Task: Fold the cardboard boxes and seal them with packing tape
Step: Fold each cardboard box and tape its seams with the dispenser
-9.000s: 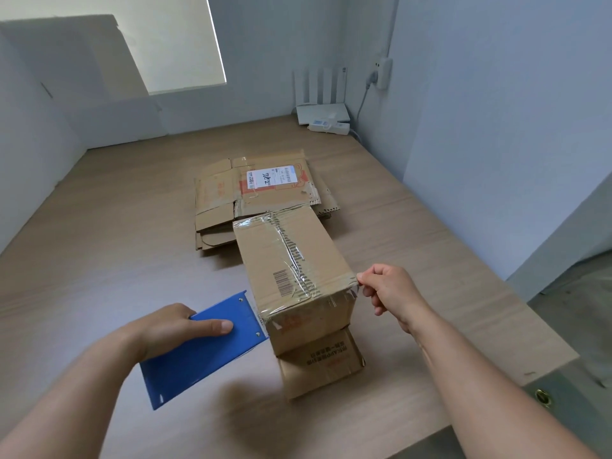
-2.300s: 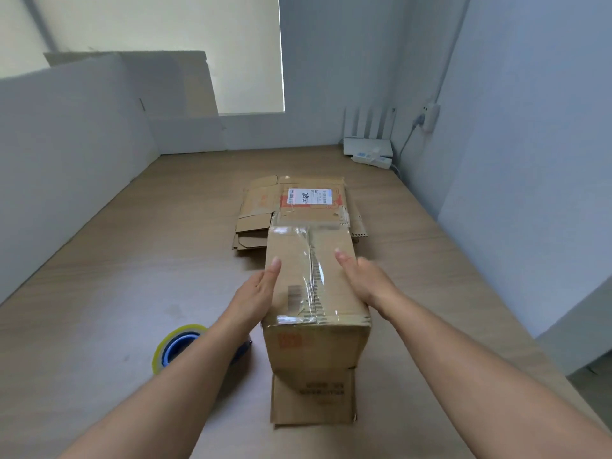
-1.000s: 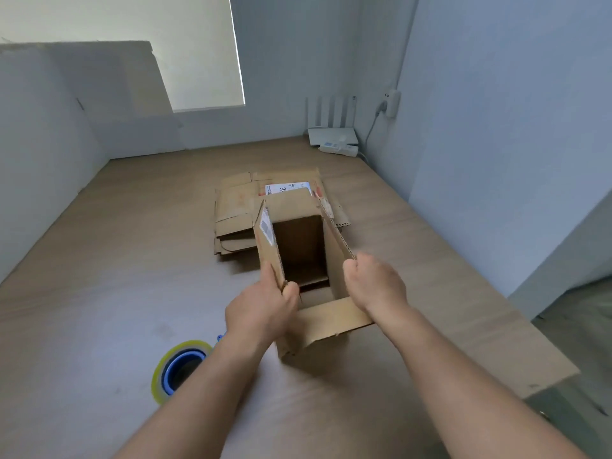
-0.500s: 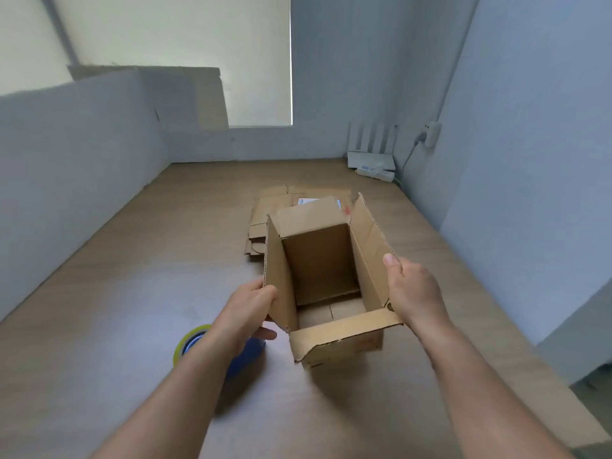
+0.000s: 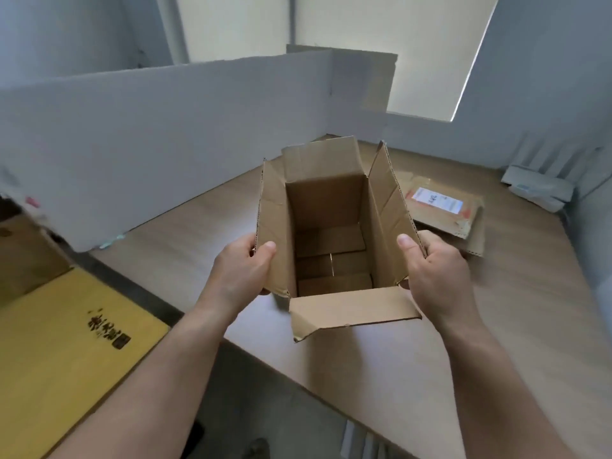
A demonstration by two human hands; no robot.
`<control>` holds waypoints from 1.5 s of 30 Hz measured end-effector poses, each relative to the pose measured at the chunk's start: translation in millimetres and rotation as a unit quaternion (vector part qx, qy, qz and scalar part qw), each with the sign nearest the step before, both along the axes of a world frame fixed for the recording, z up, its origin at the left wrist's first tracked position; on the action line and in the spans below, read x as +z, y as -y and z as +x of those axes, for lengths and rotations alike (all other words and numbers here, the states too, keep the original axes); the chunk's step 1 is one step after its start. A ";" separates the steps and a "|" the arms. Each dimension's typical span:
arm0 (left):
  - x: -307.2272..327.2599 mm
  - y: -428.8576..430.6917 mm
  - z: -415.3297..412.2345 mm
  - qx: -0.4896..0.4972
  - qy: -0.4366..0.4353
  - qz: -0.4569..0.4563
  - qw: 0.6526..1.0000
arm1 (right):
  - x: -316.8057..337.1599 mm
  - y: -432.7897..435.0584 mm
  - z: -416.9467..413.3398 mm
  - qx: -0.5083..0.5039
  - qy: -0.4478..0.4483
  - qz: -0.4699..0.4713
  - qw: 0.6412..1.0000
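Gripping open cardboard box (image 5: 328, 207) side flaps: left hand (image 5: 243, 270), right hand (image 5: 433, 270); nothing inside.

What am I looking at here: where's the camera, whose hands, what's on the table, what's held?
No machine: a person works bare-handed, filmed by one camera on their head, looking forward and down. The left hand and right hand each grip a side of an open cardboard box, top flaps open, nothing inside. On the wooden table behind it lies flattened cardboard with a shipping label; a white device sits far right. A yellow box sits low on the left, off the table.
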State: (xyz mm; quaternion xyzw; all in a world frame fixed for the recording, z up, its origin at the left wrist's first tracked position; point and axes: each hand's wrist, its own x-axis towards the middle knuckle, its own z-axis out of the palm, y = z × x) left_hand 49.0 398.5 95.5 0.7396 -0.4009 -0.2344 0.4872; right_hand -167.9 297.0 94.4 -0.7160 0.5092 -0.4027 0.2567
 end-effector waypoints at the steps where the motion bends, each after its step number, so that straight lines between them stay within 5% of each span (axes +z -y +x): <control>1: -0.9 -15.2 2.6 0.025 0.022 0.008 0.999 | -0.6 -4.6 9.2 0.021 -0.002 -0.003 1.000; 9: -14.6 -120.8 41.5 0.224 0.075 0.070 0.969 | -12.0 -46.6 95.4 0.196 -0.013 0.041 0.980; 27: -50.0 -349.6 229.3 0.420 0.043 0.123 0.898 | -45.3 -210.8 369.9 0.445 -0.149 0.018 0.883; 45: -62.6 -373.9 485.1 0.431 0.116 0.294 0.845 | -62.8 -253.1 651.5 0.428 -0.190 -0.189 0.863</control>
